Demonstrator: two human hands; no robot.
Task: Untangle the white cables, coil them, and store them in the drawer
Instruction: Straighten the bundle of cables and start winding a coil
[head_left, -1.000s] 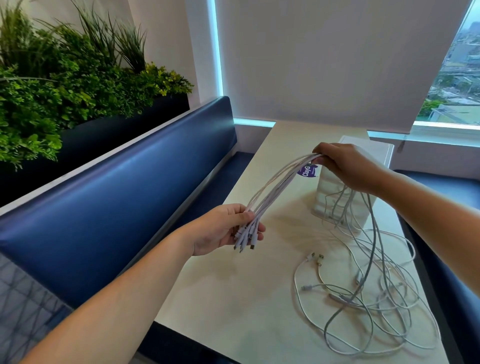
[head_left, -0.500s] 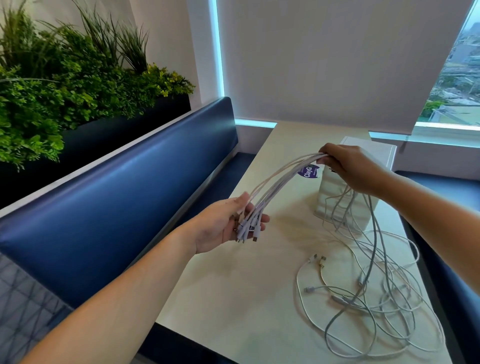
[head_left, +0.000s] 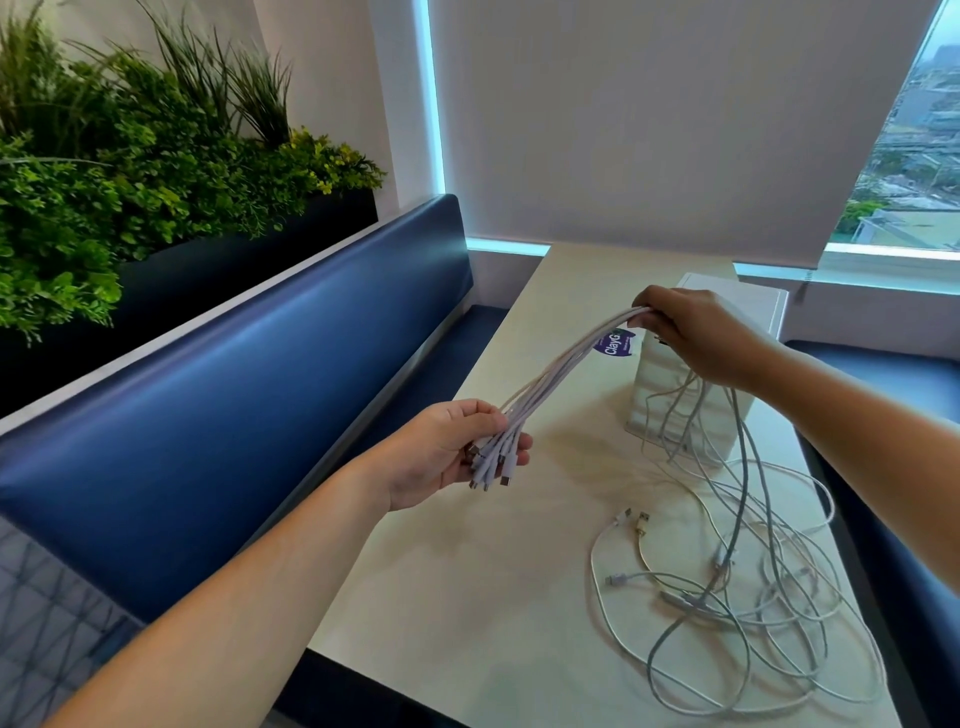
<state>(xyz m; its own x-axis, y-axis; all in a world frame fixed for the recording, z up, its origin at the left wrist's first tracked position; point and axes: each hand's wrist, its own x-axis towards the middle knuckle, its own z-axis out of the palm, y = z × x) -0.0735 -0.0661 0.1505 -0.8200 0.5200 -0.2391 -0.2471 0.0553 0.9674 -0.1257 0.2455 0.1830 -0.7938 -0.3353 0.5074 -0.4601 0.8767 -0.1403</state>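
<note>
A bundle of several white cables (head_left: 558, 369) stretches through the air between my two hands above the cream table (head_left: 441, 597). My left hand (head_left: 447, 452) holds the connector ends, thumb over them, plugs fanned out across the fingers. My right hand (head_left: 701, 338) grips the same bundle higher up and further back. From it the cables hang down and spread into a loose tangle of loops (head_left: 753, 623) on the table's right side. A white drawer box (head_left: 691, 395) stands behind the hanging cables; whether a drawer is open cannot be seen.
A blue padded bench (head_left: 234, 415) runs along the table's left edge, with a planter of green plants (head_left: 130, 171) above it. A window with a lowered blind (head_left: 649, 130) closes the far end. A purple sticker (head_left: 615, 344) shows behind the bundle.
The left hand has slid slightly up and back with the connector ends, and its thumb has closed over them. The right hand keeps its grip, almost still.
</note>
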